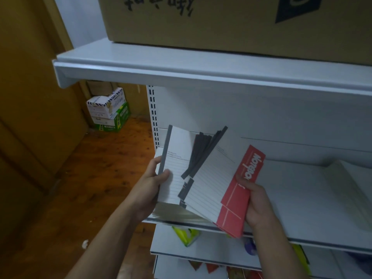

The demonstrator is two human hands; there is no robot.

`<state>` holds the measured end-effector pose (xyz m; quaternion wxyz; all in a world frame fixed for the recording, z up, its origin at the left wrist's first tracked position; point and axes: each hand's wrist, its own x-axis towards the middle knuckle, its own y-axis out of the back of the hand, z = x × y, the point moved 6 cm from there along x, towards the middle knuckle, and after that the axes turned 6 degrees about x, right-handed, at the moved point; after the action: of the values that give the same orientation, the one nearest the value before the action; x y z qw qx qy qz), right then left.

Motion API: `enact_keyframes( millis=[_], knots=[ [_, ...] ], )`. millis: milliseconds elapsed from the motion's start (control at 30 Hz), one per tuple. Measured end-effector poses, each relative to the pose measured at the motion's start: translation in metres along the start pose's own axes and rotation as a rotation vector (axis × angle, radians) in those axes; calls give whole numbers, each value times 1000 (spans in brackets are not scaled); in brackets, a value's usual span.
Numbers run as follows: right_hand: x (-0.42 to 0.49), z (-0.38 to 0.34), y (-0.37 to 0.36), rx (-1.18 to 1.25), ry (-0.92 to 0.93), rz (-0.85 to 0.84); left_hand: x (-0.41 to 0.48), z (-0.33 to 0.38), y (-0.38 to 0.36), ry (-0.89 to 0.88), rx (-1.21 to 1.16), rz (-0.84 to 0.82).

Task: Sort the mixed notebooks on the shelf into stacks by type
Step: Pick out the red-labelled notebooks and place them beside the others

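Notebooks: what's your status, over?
Left hand grips grey-spined notebooks. Right hand pinches red notebook. Pale stack lies right on shelf; nothing blocking.

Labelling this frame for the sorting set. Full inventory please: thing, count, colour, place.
white notebooks: several, exact count unclear, white lined covers with dark grey spines, fanned out over the middle shelf's front edge
red notebooks: at least two, red with white print, right end of the fan
notebook pile: one, pale, middle shelf, far right
shelves: one unit, white, several levels
cardboard box: one, brown with dark print, top shelf
cartons: a few stacked, white and green, on the floor in the far corner
floor: brown wood, left
packs: several, mixed bright colours, lower shelves, partly hidden
left hand: grips the white notebooks
right hand: grips the red notebooks
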<state>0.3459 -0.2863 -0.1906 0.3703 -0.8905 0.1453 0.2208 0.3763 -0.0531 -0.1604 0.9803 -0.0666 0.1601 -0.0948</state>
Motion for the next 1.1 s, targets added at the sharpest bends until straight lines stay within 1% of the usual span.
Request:
enact_keyframes(
  millis=[67,133,200,267,333,367,433,467,567,767,833,933,1100],
  knots=[
    [0,1,-3,-6,-10,-19,0,-4,0,15,-54,-22],
    [-2,1,-5,-40,-27,-33,-1,-6,-1,39,-55,-51],
    [-4,3,-8,-91,-61,-53,-4,-4,-8,79,-76,-148],
    [-5,5,-13,-139,-84,-91,-4,-4,-14,161,-136,-221],
    [-6,6,-18,-196,-70,-140,-1,-3,-16,229,-78,-245],
    [-7,5,-22,-232,-52,-165,1,-2,-18,220,13,-261],
    [-7,2,-31,-313,2,-210,3,3,-25,165,197,-250],
    [-6,0,-36,-365,44,-222,5,7,-26,143,247,-207],
    [-2,-18,-57,-520,213,-203,15,26,-28,17,312,-114],
    [0,-57,-99,-709,552,-161,23,74,-25,-307,355,-62],
    [3,-52,-99,-731,580,-159,24,75,-21,-367,391,-22],
    [10,-26,-81,-753,536,-148,21,48,-13,-351,375,-3],
    [9,-7,-57,-547,559,-151,11,6,-19,-383,326,26]
  ],
)
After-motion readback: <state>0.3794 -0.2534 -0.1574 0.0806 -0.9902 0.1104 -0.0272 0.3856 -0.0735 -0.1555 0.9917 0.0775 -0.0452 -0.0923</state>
